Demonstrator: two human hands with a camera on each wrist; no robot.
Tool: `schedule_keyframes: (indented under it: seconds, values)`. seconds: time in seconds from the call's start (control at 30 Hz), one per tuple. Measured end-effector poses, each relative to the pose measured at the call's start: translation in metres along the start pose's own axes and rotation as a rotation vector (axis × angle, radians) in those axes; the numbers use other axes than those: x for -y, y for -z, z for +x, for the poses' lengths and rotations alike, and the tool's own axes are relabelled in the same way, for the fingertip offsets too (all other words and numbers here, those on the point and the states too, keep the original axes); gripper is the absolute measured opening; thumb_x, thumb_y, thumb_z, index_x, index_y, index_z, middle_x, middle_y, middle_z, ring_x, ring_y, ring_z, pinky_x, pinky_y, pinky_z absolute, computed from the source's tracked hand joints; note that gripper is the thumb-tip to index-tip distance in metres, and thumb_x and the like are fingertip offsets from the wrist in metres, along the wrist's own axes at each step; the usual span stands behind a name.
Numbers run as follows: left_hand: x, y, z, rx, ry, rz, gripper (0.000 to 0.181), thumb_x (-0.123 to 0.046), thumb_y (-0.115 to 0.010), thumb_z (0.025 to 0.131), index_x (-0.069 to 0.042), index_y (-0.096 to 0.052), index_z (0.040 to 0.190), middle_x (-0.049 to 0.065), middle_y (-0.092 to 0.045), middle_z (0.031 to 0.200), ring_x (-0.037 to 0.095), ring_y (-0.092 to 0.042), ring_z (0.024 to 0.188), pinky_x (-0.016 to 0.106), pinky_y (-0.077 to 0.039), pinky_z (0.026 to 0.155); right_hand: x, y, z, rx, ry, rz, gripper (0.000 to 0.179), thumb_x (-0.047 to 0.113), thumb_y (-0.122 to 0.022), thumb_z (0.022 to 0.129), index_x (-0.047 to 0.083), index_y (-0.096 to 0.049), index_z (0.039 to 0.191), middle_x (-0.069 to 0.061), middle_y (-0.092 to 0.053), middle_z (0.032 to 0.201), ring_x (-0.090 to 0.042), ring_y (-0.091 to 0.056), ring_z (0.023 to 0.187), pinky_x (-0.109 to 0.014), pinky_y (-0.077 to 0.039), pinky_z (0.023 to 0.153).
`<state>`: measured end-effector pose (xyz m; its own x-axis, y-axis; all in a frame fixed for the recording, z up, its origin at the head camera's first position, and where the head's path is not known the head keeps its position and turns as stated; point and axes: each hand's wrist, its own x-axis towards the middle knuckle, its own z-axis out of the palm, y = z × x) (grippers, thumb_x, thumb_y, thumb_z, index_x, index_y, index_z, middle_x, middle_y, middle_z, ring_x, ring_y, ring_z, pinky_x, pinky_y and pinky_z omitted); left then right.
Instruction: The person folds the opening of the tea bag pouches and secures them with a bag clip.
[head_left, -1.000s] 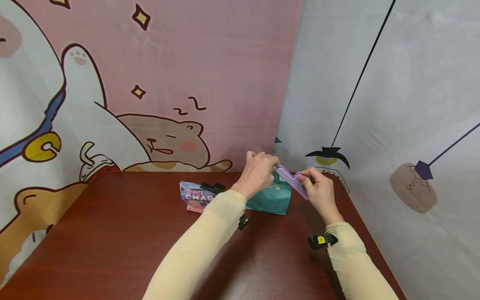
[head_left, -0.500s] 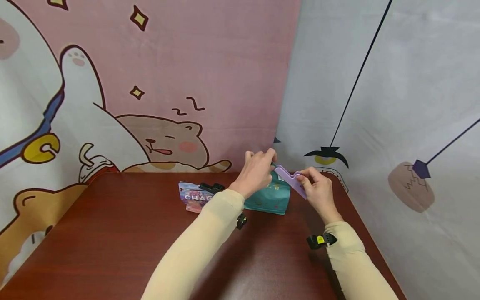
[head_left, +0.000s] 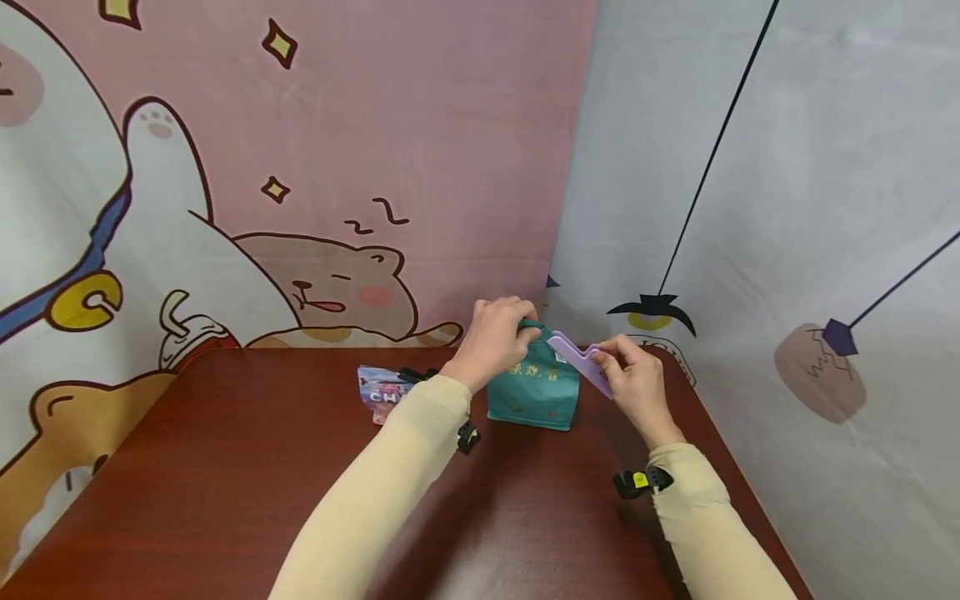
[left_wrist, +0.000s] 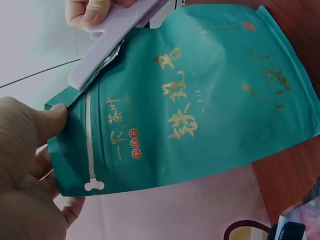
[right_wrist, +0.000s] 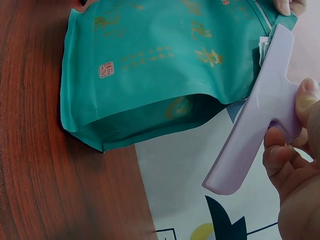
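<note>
A teal tea bag [head_left: 531,396] with gold characters stands upright on the table. My left hand [head_left: 491,337] pinches its top edge; in the left wrist view the thumb and fingers [left_wrist: 52,120] press the flattened top beyond the zip strip. My right hand [head_left: 637,379] grips a lavender bag clip [head_left: 581,364] by its handles, thumb on one side and fingers on the other. The tip of the clip lies over the bag's top right corner, around a crumpled fold, as the right wrist view shows, while its other end sticks out past the bag's side.
Left of the tea bag stands a small pink and blue pouch [head_left: 380,390] with a black clip [head_left: 412,376] across its top, partly behind my left forearm. The reddish-brown table [head_left: 225,467] ends at a cartoon-printed cloth [head_left: 465,167] at the back and right.
My left hand has slid left along the bag's top edge, uncovering more of the bag's front and a dark green fold at its top. The right hand and the lavender clip have barely moved.
</note>
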<state>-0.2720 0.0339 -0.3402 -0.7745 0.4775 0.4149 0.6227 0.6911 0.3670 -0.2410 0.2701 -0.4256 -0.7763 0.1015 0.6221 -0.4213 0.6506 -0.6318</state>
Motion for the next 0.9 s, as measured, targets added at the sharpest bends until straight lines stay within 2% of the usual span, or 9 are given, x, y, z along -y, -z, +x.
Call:
schedule_keyframes:
  seconds: [0.23, 0.43, 0.73, 0.9]
  values:
    - [0.0030, -0.0034, -0.0001, -0.018, -0.036, -0.045, 0.009, -0.017, -0.070, 0.100, -0.010, -0.075, 0.101, 0.004, -0.072, 0.098, 0.018, -0.066, 0.088, 0.036, -0.052, 0.087, 0.0005, 0.0001, 0.0003, -0.001, 0.007, 0.002, 0.007, 0.009, -0.077, 0.091, 0.004, -0.073, 0.093, -0.010, -0.073, 0.082, -0.010, -0.056, 0.067, -0.012, -0.042, 0.059]
    - [0.0020, -0.0038, 0.0012, -0.024, -0.044, -0.041, 0.011, -0.017, -0.070, 0.100, -0.009, -0.076, 0.101, 0.005, -0.073, 0.097, 0.019, -0.066, 0.087, 0.034, -0.053, 0.083, 0.0026, -0.0008, 0.0025, -0.007, 0.011, 0.000, 0.007, 0.009, -0.078, 0.090, 0.004, -0.073, 0.093, -0.010, -0.073, 0.082, -0.009, -0.056, 0.067, -0.012, -0.042, 0.058]
    - [0.0011, -0.0038, 0.0038, -0.032, -0.036, -0.029, 0.011, -0.018, -0.070, 0.100, -0.009, -0.077, 0.100, 0.004, -0.074, 0.096, 0.018, -0.067, 0.085, 0.035, -0.052, 0.085, 0.0060, -0.0045, 0.0076, -0.016, 0.046, 0.018, 0.008, 0.007, -0.078, 0.089, 0.003, -0.072, 0.093, -0.011, -0.072, 0.079, -0.008, -0.055, 0.065, -0.012, -0.040, 0.058]
    - [0.0022, -0.0031, 0.0035, -0.010, -0.001, -0.077, 0.011, -0.016, -0.068, 0.101, -0.009, -0.076, 0.103, 0.005, -0.074, 0.100, 0.018, -0.066, 0.088, 0.033, -0.054, 0.083, 0.0064, -0.0059, 0.0086, -0.012, 0.037, 0.026, 0.008, 0.006, -0.078, 0.089, 0.003, -0.072, 0.094, -0.011, -0.073, 0.080, -0.009, -0.055, 0.066, -0.011, -0.041, 0.059]
